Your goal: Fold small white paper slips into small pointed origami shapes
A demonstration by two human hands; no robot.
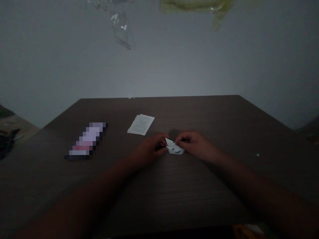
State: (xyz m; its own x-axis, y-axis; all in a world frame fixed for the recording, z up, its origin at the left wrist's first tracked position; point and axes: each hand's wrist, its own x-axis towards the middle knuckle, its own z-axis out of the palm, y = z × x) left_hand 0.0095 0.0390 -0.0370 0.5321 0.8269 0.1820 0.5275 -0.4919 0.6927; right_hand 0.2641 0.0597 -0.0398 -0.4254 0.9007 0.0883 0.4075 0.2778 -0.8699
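Observation:
Near the middle of the table, a small folded piece of printed paper is between my two hands. My left hand pinches its left edge between thumb and fingers. From the other side, my right hand has thumb and fingertips closed on its upper right part. One flap of the paper stands up at the left, with dark print on it. Beyond my left hand lies a small stack of printed paper sheets, slightly fanned at its left edge.
On the left of the dark wooden table lies a phone with a blurred-out screen. A tiny white scrap lies on the right. Behind the table rises a pale wall, with clear plastic and yellow plastic hanging at the top.

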